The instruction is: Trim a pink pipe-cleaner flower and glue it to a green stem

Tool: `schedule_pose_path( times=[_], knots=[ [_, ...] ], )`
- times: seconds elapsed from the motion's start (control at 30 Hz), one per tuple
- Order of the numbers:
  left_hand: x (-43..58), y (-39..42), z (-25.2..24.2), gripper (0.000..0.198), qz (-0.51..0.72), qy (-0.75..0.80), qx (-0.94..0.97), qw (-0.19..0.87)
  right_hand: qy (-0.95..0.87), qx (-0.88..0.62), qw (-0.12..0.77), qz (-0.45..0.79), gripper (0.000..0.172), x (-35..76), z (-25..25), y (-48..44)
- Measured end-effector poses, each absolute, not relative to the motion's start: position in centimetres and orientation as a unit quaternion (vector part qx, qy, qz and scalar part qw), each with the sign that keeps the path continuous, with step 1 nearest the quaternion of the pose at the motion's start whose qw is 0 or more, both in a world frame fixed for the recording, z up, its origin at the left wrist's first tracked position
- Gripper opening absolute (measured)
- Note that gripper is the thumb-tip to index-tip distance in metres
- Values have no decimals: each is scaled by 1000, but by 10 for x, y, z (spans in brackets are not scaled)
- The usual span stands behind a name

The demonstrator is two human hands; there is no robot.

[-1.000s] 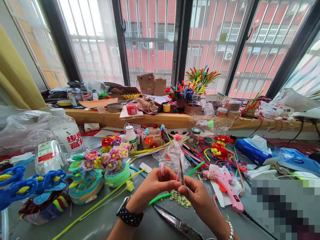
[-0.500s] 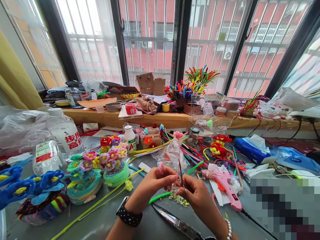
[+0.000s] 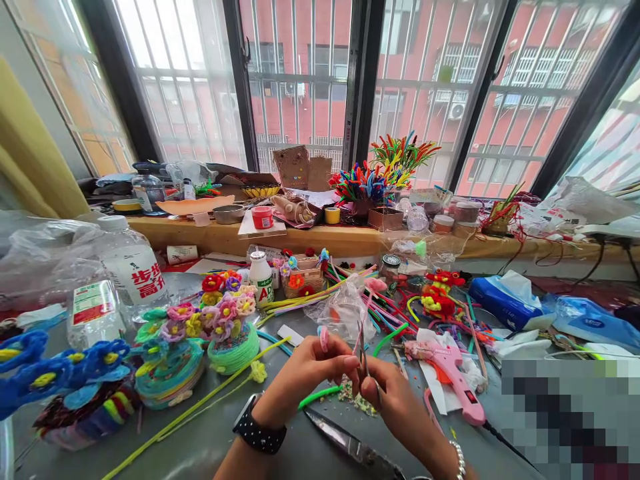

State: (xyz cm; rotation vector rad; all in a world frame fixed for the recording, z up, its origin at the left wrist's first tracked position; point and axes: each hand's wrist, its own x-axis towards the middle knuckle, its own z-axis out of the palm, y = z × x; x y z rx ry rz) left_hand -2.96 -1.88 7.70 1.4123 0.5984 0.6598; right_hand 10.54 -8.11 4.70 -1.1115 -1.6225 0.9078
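Note:
Low in the middle of the head view, my left hand (image 3: 310, 373) and my right hand (image 3: 387, 393) meet over the grey table (image 3: 210, 447). Both pinch the stem of a pink pipe-cleaner flower (image 3: 373, 285), which leans up and to the right. A pink loop (image 3: 324, 337) sits at the fingers of my left hand. My left wrist wears a black watch (image 3: 257, 432), my right wrist a bead bracelet (image 3: 457, 459). Green and yellow trimmings (image 3: 356, 400) lie just under the hands. Open scissors (image 3: 350, 445) lie in front of my wrists.
Pipe-cleaner flower baskets (image 3: 220, 333) stand to the left, blue flowers (image 3: 45, 380) beyond them. A pink glue gun (image 3: 450, 377) lies to the right, loose pipe cleaners (image 3: 320, 293) and a plastic bag (image 3: 343, 310) behind. Water bottles (image 3: 133, 267) stand at left; a cluttered wooden sill (image 3: 320, 237) runs behind.
The pink flower head has tipped from upright to the right. My two hands stay pinched on the stem and have turned slightly.

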Motion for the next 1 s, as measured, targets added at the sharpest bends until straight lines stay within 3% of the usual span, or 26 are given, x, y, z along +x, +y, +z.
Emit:
schedule_pose_path(
  times=[0.37, 0.73, 1.0],
  knots=[
    [-25, -17, 74, 23, 324, 297, 633, 638, -616, -557, 458, 318, 48, 109, 40, -76],
    [-26, -14, 68, 22, 295, 242, 637, 669, -645, -476, 465, 375, 55, 108, 43, -77],
    [-29, -13, 71, 24, 300, 256, 637, 663, -608, -551, 465, 332, 45, 112, 39, -73]
  ],
)
